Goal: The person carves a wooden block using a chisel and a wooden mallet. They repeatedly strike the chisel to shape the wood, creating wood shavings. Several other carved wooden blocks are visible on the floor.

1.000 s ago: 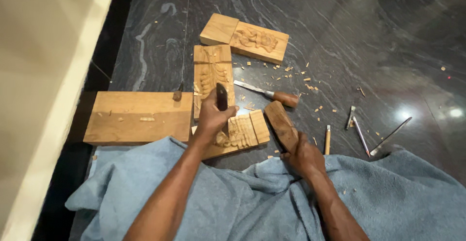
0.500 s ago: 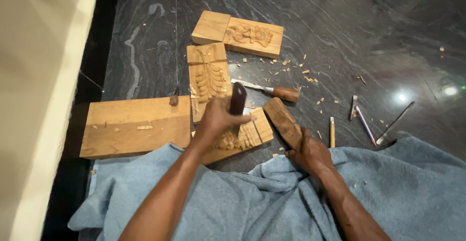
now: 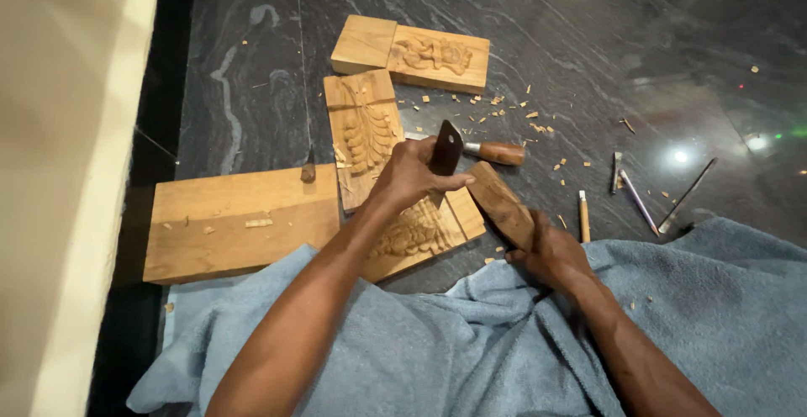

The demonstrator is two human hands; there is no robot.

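Left hand (image 3: 409, 175) with fingers curled around a dark-handled chisel (image 3: 445, 150), its upper end standing above the knuckles; the blade end is hidden under the fingers, so its contact with the wood cannot be told. Directly beneath these fingers lies a carved wooden panel (image 3: 420, 230) bearing a leaf-like relief, resting partly on the dark stone floor (image 3: 588, 39) and partly against the blue towel (image 3: 471, 350) that covers the lap. Right hand (image 3: 551, 253) with fingers wrapped tightly around the lower end of a wooden mallet (image 3: 502, 203); the mallet's head slants up and towards the left fingers, stopping just beside the chisel.

Beyond the left fingers: a second carved panel (image 3: 363, 127) (also leaf-patterned), and farther off a third block (image 3: 412, 51) with a shallower carving. Outward of the left fingers, a plain plank (image 3: 235, 224) with a few chips on it and a small dark tool (image 3: 308, 171) at its far edge. Just beyond the chisel tip lies a wooden-handled tool (image 3: 496, 152). Outward of the right fingers, several slim metal tools (image 3: 630, 194) and a short light-handled one (image 3: 582, 215) lie near one another on the floor. Wood chips (image 3: 504, 114) are scattered between the carvings and these tools.
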